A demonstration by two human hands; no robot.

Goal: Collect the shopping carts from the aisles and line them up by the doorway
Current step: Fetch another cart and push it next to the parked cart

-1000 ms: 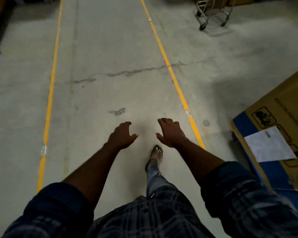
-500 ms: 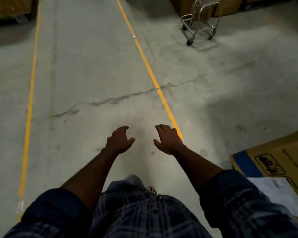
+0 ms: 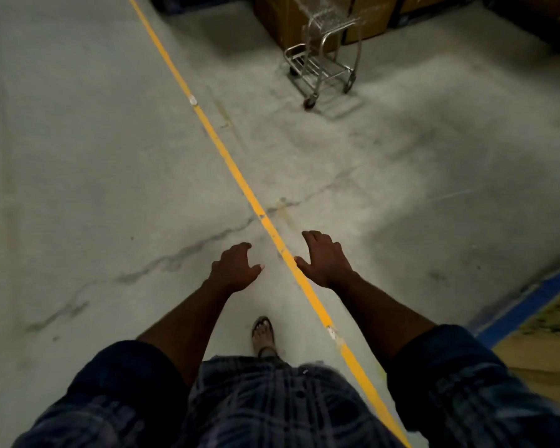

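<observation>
While my left hand [image 3: 233,270] and right hand [image 3: 325,260] hover empty, fingers loosely curled, I judge 1 shopping cart [image 3: 324,66] at 1 o'clock not yet collected or lined up.

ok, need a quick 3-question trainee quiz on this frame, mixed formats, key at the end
1. Multiple choice: where does the shopping cart stand relative to the yellow line? A) left of it B) right of it C) astride it
2. Short answer: what do the left hand and right hand hold?
3. True or false: the cart lies tipped on its side.
Key: 1 B. 2 Nothing, both are empty. 3 False, it stands upright on its wheels.
</observation>
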